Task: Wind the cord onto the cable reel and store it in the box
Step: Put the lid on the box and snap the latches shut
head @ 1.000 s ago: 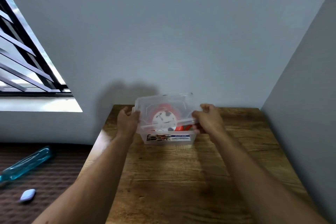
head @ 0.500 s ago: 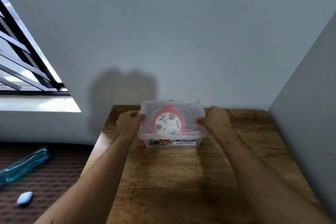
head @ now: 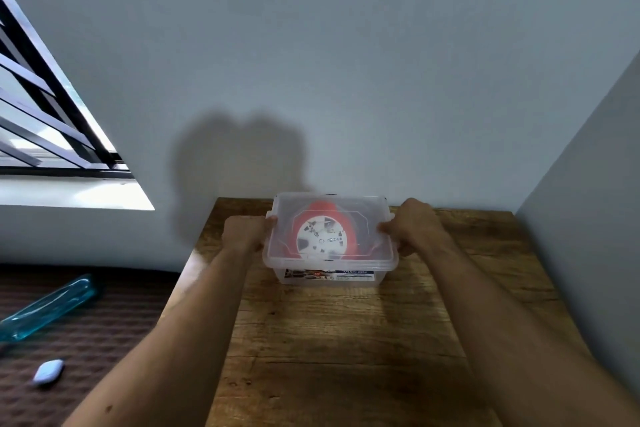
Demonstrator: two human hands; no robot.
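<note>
Head view shows the lid [head: 329, 215], tilted a second ago, now flat on the box [head: 329, 276] on the worktop [head: 346, 340], cable reel [head: 323, 236] inside, both hands [head: 244, 232] [head: 412, 227] pinching its ends, so storing looks nearly finished.

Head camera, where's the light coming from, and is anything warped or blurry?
Head view: daylight enters from the window at left, a soft shadow falls on the wall behind the box, wide-angle bending slants the window bars and walls, and the reel looks hazy through the lid.
</note>
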